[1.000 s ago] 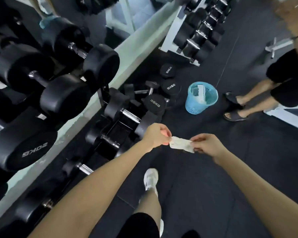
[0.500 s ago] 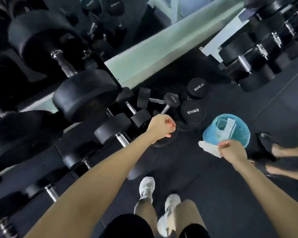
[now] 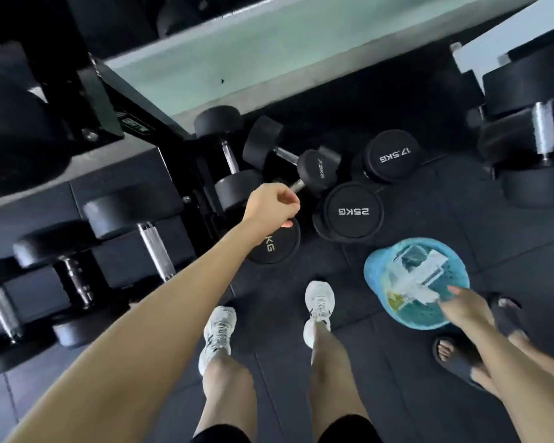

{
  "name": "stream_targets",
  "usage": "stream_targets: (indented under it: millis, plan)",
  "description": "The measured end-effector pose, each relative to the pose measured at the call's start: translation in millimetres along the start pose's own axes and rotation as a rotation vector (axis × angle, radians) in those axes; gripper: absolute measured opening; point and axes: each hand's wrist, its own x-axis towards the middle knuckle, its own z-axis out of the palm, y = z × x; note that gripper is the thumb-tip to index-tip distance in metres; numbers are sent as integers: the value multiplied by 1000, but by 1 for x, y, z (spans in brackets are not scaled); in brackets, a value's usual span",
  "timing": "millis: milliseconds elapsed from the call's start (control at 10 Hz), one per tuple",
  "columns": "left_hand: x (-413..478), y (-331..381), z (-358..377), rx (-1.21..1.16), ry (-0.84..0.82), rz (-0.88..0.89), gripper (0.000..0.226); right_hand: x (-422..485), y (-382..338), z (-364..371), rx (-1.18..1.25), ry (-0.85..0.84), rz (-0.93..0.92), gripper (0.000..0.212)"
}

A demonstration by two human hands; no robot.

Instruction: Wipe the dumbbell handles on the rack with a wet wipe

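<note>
Black dumbbells with chrome handles (image 3: 155, 251) lie on the dark rack (image 3: 115, 263) at the left. My left hand (image 3: 272, 206) hovers above the floor dumbbells beside the rack's end, fingers curled into a fist with nothing in it. My right hand (image 3: 461, 306) is blurred over the near rim of the blue bin (image 3: 373, 276). A white wet wipe (image 3: 424, 294) shows as a streak inside the bin, right at my fingertips. Whether the fingers still pinch it is lost in the blur.
Loose dumbbells stand on the floor: a 25KG one (image 3: 352, 212), a 17.5KG one (image 3: 394, 155) and a small 7.5KG one (image 3: 317, 169). A second rack (image 3: 541, 135) is at the right. Another person's slippered feet (image 3: 454, 356) stand by the bin. My white shoes (image 3: 319, 302) are below.
My left hand let go of the wipe and stayed near the rack. My right hand carried the wipe rightwards to above the blue bin. My view tilted down towards the floor.
</note>
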Motion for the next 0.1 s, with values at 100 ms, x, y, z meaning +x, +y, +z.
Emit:
stream_targets:
  millis: [100]
  plan:
    - [0,0,15,-6,57,-34,7,23,-5,-16,-42,40,-130,28]
